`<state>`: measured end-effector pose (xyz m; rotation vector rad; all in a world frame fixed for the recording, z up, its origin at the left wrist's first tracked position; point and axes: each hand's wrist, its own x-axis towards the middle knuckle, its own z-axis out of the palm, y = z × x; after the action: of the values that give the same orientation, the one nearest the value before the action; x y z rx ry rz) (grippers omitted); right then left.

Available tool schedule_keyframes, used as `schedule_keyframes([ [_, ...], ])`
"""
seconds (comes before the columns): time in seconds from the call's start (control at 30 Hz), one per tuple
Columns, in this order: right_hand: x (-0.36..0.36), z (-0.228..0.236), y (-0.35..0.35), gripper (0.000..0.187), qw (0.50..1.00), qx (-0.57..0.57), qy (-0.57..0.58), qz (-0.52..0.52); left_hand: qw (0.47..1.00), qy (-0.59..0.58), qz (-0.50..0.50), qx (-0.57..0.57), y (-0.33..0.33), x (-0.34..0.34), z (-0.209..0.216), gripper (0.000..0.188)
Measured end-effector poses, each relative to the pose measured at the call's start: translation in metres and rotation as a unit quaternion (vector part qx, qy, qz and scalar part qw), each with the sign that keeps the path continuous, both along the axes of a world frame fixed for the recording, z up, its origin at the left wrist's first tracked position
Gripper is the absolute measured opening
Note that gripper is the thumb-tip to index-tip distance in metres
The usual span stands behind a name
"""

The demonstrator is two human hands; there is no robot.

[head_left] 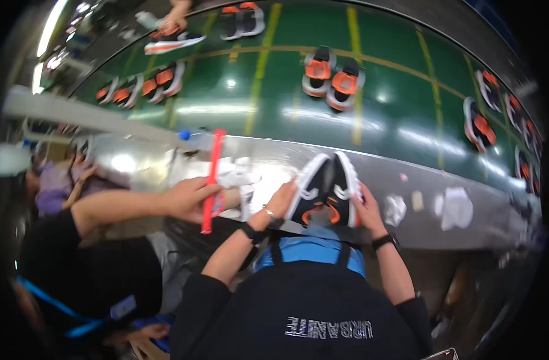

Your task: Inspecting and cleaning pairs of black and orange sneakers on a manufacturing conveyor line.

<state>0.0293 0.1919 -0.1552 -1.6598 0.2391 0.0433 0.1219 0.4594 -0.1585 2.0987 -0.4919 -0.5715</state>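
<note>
A pair of black sneakers with white soles and orange details is between my hands, soles outward and toes pointing away from me. My left hand (pixel 282 200) is closed along the outer side of the left sneaker (pixel 310 191). Gripping the right sneaker (pixel 342 191) from its outer side is my right hand (pixel 369 210). The two shoes lean close together above the near edge of the metal ledge (pixel 376 174). My fingertips are partly hidden by the shoes.
At my left, a co-worker's hand (pixel 193 198) holds a long red strip (pixel 213 180). White crumpled paper (pixel 456 208) lies on the ledge at right. Beyond runs a green conveyor belt (pixel 238 111) with several sneakers, including a pair (pixel 345 84) ahead. Another hand (pixel 174 21) touches a far shoe.
</note>
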Motion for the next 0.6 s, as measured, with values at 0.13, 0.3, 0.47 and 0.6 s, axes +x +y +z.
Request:
schedule_keyframes([
  [0.13,-0.02,0.002,-0.006,0.044,0.998,0.005,0.036,-0.052,0.999,-0.04,-0.006,0.036,-0.025,-0.001,-0.023,0.042],
  [0.3,-0.017,0.005,-0.011,0.044,0.996,-0.064,0.04,-0.046,0.997,0.04,0.063,0.027,-0.027,-0.014,0.019,0.047],
  [0.47,-0.01,0.006,-0.017,0.044,0.994,-0.091,0.042,-0.045,0.993,0.042,0.108,0.004,-0.033,-0.018,0.021,0.046],
  [0.6,-0.005,0.003,-0.019,0.045,0.992,-0.107,0.047,-0.04,0.991,0.03,0.127,0.016,-0.037,-0.02,0.021,0.044],
])
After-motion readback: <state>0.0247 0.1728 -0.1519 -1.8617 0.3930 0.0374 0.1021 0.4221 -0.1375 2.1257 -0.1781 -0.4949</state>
